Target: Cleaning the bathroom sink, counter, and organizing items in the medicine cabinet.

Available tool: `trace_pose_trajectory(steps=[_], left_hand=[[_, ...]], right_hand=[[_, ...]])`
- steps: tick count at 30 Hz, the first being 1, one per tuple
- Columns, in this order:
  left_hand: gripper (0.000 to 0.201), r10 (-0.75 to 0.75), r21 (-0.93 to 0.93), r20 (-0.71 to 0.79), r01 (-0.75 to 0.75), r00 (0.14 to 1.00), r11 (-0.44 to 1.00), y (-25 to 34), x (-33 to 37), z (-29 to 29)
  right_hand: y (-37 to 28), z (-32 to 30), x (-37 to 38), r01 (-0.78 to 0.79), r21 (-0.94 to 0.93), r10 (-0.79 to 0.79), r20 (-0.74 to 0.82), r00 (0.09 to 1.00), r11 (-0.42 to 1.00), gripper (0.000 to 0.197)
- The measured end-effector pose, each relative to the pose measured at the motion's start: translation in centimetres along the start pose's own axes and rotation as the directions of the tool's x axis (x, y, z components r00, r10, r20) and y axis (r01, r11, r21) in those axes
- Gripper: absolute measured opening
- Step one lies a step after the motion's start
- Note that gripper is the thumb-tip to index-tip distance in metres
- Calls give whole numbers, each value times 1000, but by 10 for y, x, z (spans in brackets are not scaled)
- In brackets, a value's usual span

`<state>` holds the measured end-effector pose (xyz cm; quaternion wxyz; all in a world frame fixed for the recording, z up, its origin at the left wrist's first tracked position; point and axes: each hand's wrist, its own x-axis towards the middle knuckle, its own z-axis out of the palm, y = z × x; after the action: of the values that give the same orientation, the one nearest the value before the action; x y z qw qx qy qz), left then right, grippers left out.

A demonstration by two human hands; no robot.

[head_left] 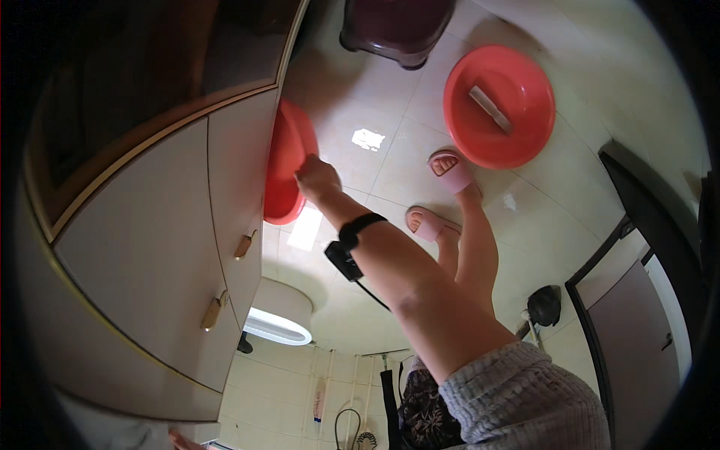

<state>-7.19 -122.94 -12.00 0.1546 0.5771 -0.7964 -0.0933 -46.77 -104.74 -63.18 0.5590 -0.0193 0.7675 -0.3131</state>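
My right hand (318, 178), at the end of an arm crossing from the lower right, is closed on the near rim of a red plastic basin (283, 199). The basin appears tilted beside the white cabinet, which hides part of it. A black strap with a small black box (343, 260) and a cable sits on my right forearm. At the lower left edge, only a sliver of my left hand (184, 441) shows by a pale ledge; its fingers are mostly cut off. A second red basin (461, 112) stands on the floor, with a long whitish object (489, 108) in it.
A dark purple stool (397, 30) stands at the top. My feet in pink slippers (454, 178) are on the tiled floor. White cabinet doors (142, 262) fill the left. A white toilet-like fixture (281, 311) is below the basin; a black dustpan-like object (545, 305) lies near a door (637, 345).
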Motion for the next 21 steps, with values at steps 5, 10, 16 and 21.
trace_pose_trajectory(steps=[5, 10, 16, 21], left_hand=[[73, -25, 121, 48, 19, 999, 993, 64, -3, 6], [75, -52, 123, 103, 39, 993, 992, 62, -6, 11], [76, -4, 66, 147, -5, 989, 998, 66, -3, 14], [92, 377, 275, 163, -409, 912, 870, 30, 21, -1]], right_hand=[[-36, 60, 45, 57, 31, -61, 153, 986, 998, 44], [-15, 86, 76, -41, 520, -92, 228, 969, 853, 72], [51, 90, 38, -72, 97, 46, 247, 968, 993, 65], [146, 36, -32, -275, -61, 281, 124, 952, 960, 41]])
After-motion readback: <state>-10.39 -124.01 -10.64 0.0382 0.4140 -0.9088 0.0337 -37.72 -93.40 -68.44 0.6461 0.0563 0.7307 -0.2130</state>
